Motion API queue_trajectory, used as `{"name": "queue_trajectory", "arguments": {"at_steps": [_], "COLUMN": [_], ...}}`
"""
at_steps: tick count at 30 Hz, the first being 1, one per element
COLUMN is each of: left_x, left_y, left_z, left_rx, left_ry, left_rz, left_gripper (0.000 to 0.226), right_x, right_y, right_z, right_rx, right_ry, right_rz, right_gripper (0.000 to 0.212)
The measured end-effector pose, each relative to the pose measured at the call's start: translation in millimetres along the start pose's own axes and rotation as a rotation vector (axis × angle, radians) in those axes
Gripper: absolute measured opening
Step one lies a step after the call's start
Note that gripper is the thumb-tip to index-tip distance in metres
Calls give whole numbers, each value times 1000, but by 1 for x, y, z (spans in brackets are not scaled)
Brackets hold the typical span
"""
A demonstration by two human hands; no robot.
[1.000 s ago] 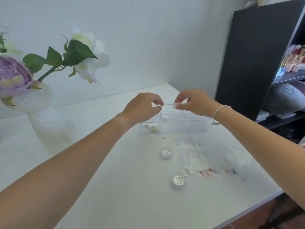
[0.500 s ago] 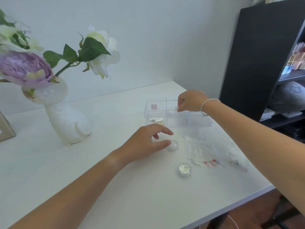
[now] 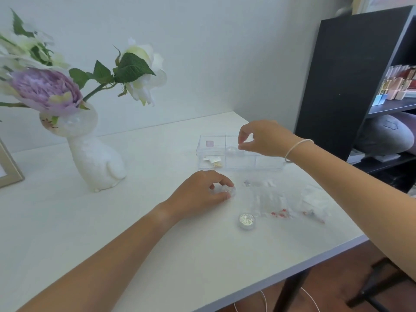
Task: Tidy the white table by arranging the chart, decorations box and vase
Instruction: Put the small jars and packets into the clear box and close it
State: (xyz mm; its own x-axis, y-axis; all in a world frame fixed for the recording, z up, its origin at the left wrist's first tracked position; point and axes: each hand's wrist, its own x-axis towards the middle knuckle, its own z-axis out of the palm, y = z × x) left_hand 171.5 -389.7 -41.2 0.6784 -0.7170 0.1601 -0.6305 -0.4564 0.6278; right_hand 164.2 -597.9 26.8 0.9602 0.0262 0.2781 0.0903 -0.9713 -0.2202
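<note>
No writing or label can be read on anything here; the packs on the black shelf (image 3: pixel 351 86) are too blurred.

Nearest, the left hand (image 3: pixel 198 194) lies low on the white table (image 3: pixel 112 244), its grip of thumb and fingers closed around a small round glitter pot (image 3: pixel 228 191). 0.5 s ago that grip was only reaching at the pot, fingers spread; now it pinches it. Just right of and nearer than this grip stands a 2nd glitter pot (image 3: pixel 246 219), free on the table. Further right lie clear plastic bags (image 3: pixel 281 199) with small red bits inside.

Beyond the left grip sits the clear decorations box (image 3: pixel 238 163), open on top and split into compartments, with a pink piece and small paper scraps in its left cells. The right hand (image 3: pixel 263 138) hovers over its middle, fingertips pressed together; whether they pinch anything cannot be told. It has lifted a little since 0.5 s ago. A white bracelet (image 3: pixel 297 148) rings that wrist.

Far left of both grips stands the white vase (image 3: pixel 94 158) with flowers (image 3: pixel 47 88), and a frame (image 3: pixel 9 170) at the edge.
</note>
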Motion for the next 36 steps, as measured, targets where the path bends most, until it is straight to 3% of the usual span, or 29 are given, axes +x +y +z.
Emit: {"name": "queue_trajectory", "arguments": {"at_steps": [6,12,18,26,36], "left_x": [-6,-10,-6,23,85], "left_y": [-1,2,7,21,30], "left_z": [-5,-11,-20,-37,-44], "left_rx": [-10,-44,-40,14,111], "left_ry": [50,143,185,231,151], "left_rz": [23,42,51,74,98], "left_gripper": [16,16,11,5,14], "right_x": [-65,-96,-104,-104,-70], "right_y": [-23,-30,-34,-30,4], "right_z": [2,12,17,15,-21], "right_rx": [215,262,171,223,391], "right_ry": [-292,-450,-415,-386,-115], "right_rz": [-123,-66,-149,-141,-9], "right_gripper": [15,36,36,27,15]}}
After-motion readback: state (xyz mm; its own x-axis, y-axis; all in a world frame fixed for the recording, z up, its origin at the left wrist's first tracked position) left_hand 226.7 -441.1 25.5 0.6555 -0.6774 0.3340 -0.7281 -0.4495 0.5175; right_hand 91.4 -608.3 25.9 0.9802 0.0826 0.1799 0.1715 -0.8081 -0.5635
